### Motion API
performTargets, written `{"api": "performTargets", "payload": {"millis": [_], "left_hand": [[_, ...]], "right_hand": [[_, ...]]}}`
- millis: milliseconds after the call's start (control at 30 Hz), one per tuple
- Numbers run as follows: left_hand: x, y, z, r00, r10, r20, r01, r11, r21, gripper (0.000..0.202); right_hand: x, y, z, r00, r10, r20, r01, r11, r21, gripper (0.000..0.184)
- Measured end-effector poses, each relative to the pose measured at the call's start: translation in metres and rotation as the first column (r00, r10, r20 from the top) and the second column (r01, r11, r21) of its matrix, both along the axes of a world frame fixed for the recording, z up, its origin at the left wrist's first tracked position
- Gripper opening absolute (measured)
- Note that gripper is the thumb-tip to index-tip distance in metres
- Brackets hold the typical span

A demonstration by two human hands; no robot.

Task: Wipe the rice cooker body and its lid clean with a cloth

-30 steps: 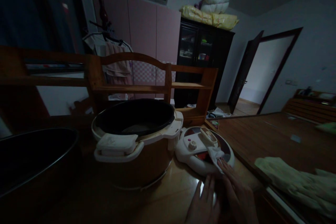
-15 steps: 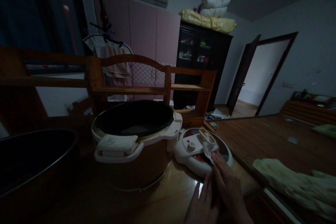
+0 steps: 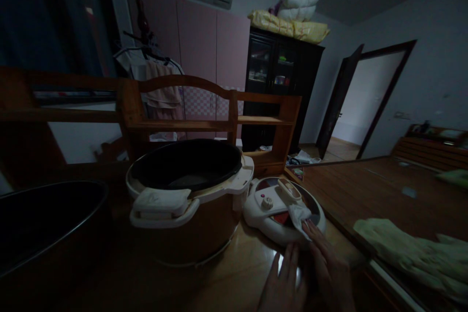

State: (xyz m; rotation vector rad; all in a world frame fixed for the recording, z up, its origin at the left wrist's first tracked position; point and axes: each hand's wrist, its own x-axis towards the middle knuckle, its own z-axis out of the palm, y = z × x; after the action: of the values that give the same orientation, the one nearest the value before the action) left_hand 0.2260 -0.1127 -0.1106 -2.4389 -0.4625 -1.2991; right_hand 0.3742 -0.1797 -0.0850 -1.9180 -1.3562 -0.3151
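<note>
The white pressure-cooker lid [image 3: 270, 224], with a dark glossy top, a knob and a raised handle [image 3: 289, 189], lies on the wooden table. My right hand [image 3: 329, 263] presses a crumpled white tissue [image 3: 300, 214] against the lid's right part, just below the handle; the fingertips cover the tissue's near end. At the lid's near edge, my left hand [image 3: 283, 280] has its fingers stretched out and a little apart, the tips at the rim. Whether they touch it is hard to tell in the dim light.
Left of the lid stands the lidless cooker body [image 3: 193, 224] with a black interior. A dark pot [image 3: 54, 234] is at far left. Behind rises a wooden shelf rack [image 3: 186, 124]. To the right are a brown wooden surface [image 3: 365, 185] and a pale green cloth [image 3: 402, 248].
My right hand has slid the tissue slightly right and toward me across the lid, away from the handle. The left hand has barely moved.
</note>
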Motion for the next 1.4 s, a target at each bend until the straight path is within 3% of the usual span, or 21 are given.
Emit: {"api": "performTargets", "payload": {"millis": [100,200,433,567,800,933,1100,1400], "left_hand": [[-0.001,0.000,-0.001,0.999,-0.026,-0.043,0.027,0.999,0.035,0.036],[-0.003,0.001,0.002,0.998,-0.020,-0.066,0.023,0.999,0.044,0.038],[-0.002,-0.002,0.001,0.993,-0.011,-0.117,0.015,0.999,0.029,0.046],[0.000,-0.005,-0.004,0.992,0.006,-0.124,-0.007,1.000,-0.006,0.048],[-0.002,0.000,0.002,0.996,-0.007,-0.094,0.010,0.999,0.031,0.042],[-0.002,0.001,0.000,0.996,-0.058,-0.070,0.059,0.998,0.014,0.037],[-0.003,0.001,-0.004,0.994,-0.032,-0.104,0.036,0.998,0.041,0.037],[-0.001,-0.002,0.004,0.995,0.031,-0.091,-0.026,0.998,0.051,0.042]], "right_hand": [[0.005,0.008,-0.001,0.991,-0.130,0.030,0.130,0.992,-0.001,0.051],[0.007,0.020,0.002,0.981,-0.170,0.091,0.173,0.985,-0.021,0.054],[-0.012,0.031,0.014,0.989,-0.065,0.134,0.071,0.997,-0.043,0.048],[-0.015,0.023,0.010,0.992,-0.012,0.127,0.015,0.999,-0.028,0.046],[-0.010,-0.004,0.002,0.991,0.093,0.101,-0.091,0.996,-0.025,0.045],[-0.005,-0.014,-0.005,0.997,0.035,0.062,-0.033,0.999,-0.035,0.047],[0.010,-0.002,-0.011,0.996,-0.075,0.050,0.077,0.996,-0.040,0.054],[-0.008,0.014,0.001,0.997,-0.003,0.074,0.005,0.999,-0.036,0.050]]}}
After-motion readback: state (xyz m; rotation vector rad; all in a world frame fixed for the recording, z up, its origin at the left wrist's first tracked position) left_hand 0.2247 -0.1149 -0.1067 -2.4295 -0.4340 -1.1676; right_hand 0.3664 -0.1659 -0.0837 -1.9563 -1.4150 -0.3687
